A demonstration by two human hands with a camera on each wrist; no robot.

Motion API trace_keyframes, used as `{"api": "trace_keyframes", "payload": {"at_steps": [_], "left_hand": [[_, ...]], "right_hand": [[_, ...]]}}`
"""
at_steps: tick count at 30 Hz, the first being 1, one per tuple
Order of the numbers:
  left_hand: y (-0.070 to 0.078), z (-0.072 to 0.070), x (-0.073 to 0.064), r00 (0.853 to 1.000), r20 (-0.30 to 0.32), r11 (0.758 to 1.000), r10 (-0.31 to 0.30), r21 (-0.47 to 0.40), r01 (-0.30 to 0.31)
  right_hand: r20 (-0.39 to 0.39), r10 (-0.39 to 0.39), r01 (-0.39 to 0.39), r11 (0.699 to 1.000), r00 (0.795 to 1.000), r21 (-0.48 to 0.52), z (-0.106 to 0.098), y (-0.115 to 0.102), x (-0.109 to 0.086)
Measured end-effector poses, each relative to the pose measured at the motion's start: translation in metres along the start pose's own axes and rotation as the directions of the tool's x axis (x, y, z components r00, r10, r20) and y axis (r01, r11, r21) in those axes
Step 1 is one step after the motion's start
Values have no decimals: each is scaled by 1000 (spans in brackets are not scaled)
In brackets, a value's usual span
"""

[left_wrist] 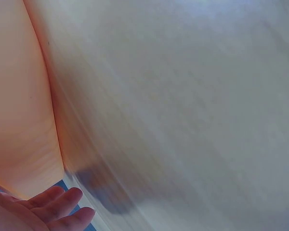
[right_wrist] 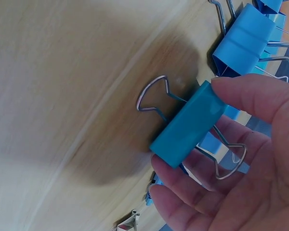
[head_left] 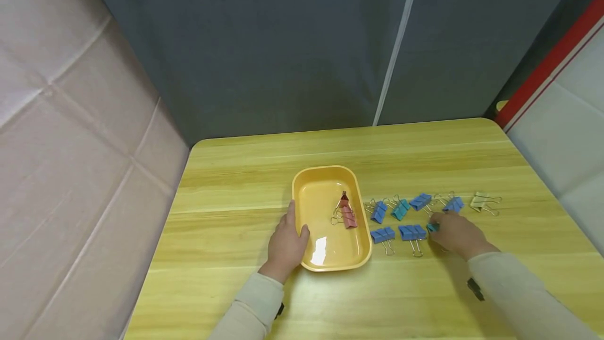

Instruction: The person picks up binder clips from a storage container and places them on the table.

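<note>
A yellow-orange tray [head_left: 311, 188] stands on the table with two reddish binder clips [head_left: 348, 217] lying in it. My left hand [head_left: 287, 243] rests against its left side, thumb over the rim and fingers extended along the outside. In the left wrist view those fingers [left_wrist: 62, 207] look loosely straight. My right hand [head_left: 455, 232] pinches a teal binder clip [right_wrist: 188, 125] by its ends between thumb and fingertips, both wire handles spread out. Blue binder clips [head_left: 412, 232] lie just left of this hand, and another blue clip [head_left: 454, 204] is just beyond it.
More blue and teal binder clips [head_left: 400, 209] lie in two loose rows right of the tray. A pale yellow clip [head_left: 480, 201] sits farther right. Behind the wooden table [head_left: 245, 172] hangs a dark curtain [head_left: 283, 56]; pale padded panels flank both sides.
</note>
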State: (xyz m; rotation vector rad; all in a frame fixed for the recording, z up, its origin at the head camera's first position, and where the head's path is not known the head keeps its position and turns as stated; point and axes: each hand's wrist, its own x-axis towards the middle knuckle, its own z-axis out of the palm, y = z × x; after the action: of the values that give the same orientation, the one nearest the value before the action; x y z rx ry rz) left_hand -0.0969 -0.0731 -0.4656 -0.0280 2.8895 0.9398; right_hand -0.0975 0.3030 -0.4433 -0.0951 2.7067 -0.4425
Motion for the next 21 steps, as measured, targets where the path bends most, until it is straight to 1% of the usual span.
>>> {"api": "trace_keyframes", "payload": {"at_steps": [3, 10, 17, 21], "left_hand": [[0, 0, 0, 1000, 2, 1000, -5, 1, 5], [-1, 0, -1, 1000, 1, 1000, 8, -3, -8], [-1, 1, 0, 1000, 3, 1000, 2, -1, -2], [-2, 1, 1, 1000, 1, 1000, 8, -1, -8]], "right_hand": [[2, 7, -7, 1000, 1000, -1, 0, -1, 0], [3, 20, -20, 1000, 1000, -7, 2, -1, 2], [13, 26, -25, 1000, 1000, -10, 4, 1, 3], [16, 30, -29, 999, 999, -16, 3, 1, 3]]}}
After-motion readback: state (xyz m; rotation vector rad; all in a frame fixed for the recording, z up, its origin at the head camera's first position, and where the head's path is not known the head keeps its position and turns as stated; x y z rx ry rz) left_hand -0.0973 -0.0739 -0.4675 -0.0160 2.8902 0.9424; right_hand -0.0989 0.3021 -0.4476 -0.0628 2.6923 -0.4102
